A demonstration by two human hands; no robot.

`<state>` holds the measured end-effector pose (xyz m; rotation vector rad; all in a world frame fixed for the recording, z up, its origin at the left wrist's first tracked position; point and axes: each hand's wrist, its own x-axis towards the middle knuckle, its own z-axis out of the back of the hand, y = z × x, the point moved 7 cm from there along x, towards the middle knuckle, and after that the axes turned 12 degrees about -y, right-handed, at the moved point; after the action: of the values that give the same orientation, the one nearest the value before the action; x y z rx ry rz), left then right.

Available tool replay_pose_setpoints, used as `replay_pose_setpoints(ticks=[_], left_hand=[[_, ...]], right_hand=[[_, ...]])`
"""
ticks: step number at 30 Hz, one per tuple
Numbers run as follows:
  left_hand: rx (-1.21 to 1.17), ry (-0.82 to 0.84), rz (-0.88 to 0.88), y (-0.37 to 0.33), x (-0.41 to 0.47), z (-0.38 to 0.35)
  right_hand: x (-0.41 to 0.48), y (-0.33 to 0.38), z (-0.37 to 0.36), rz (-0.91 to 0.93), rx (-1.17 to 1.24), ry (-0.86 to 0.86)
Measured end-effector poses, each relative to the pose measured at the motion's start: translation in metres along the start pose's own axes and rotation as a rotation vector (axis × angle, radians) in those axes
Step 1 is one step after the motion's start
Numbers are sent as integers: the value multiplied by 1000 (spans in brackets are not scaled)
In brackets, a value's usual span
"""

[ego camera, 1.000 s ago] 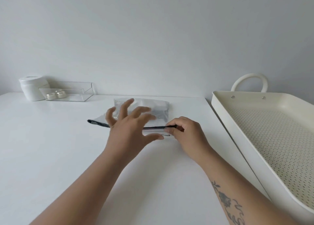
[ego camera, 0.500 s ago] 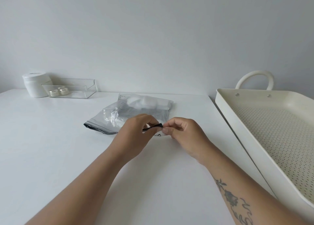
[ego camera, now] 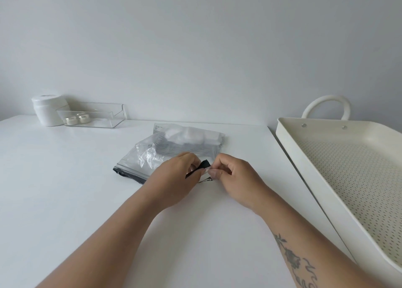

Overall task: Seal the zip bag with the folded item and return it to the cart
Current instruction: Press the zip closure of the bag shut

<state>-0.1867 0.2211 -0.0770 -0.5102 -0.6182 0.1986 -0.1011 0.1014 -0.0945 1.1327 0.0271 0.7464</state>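
A clear zip bag (ego camera: pixel 152 155) with a dark zip strip lies on the white table (ego camera: pixel 65 190), its mouth facing me. Inside, towards the wall, sits a folded white item (ego camera: pixel 191 136). My left hand (ego camera: pixel 176 181) pinches the dark strip near the bag's right corner, which is lifted and twisted. My right hand (ego camera: pixel 235 176) pinches the same corner from the right, fingertips almost touching the left hand's. The cart's cream perforated tray (ego camera: pixel 304 157) with a loop handle stands to the right of the table.
At the back left stand a white round container (ego camera: pixel 49 110) and a clear plastic box (ego camera: pixel 95 116) with two small jars in it. The wall runs close behind the table. The table's right edge lies next to the cart tray.
My left hand went from lying flat over the bag to pinching the zip strip at the right corner. The corner has lifted and twisted, and the bag's left side now shows.
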Motion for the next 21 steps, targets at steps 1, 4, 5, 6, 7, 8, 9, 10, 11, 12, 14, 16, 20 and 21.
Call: replay_pose_setpoints(ticks=[1, 4, 5, 6, 7, 8, 9, 10, 11, 12, 14, 16, 20, 21], left_hand=[[1, 9, 18, 3, 0, 0], [-6, 44, 57, 10, 0, 1], [-7, 51, 60, 11, -1, 1], [-2, 57, 60, 12, -1, 1], [10, 62, 55, 11, -2, 1], [21, 66, 46, 11, -2, 0], [24, 69, 37, 10, -2, -1], [17, 70, 31, 9, -2, -1], [-1, 71, 31, 8, -2, -2], [-17, 73, 30, 7, -2, -2], [-16, 80, 8, 3, -1, -2], [-10, 81, -6, -3, -1, -3], [-19, -50, -20, -9, 1, 7], [-5, -69, -13, -8, 1, 9]], right_hand=[[0, -1, 2, -8, 1, -7], [0, 2, 6, -13, 45, -23], [0, 4, 6, -15, 79, -24], [-1, 5, 7, -22, 112, -26], [-2, 6, 7, -31, 136, -28], [-2, 7, 7, -38, 153, -31], [-2, 6, 8, -46, 164, -37], [-2, 5, 9, -56, 173, -46], [-1, 4, 9, -67, 182, -58], [-1, 3, 10, -78, 188, -71], [0, 1, 11, -97, 190, -102], [1, -2, 14, -115, 182, -144], [3, -5, 20, -162, 207, -213], [3, -5, 21, -167, 210, -220]])
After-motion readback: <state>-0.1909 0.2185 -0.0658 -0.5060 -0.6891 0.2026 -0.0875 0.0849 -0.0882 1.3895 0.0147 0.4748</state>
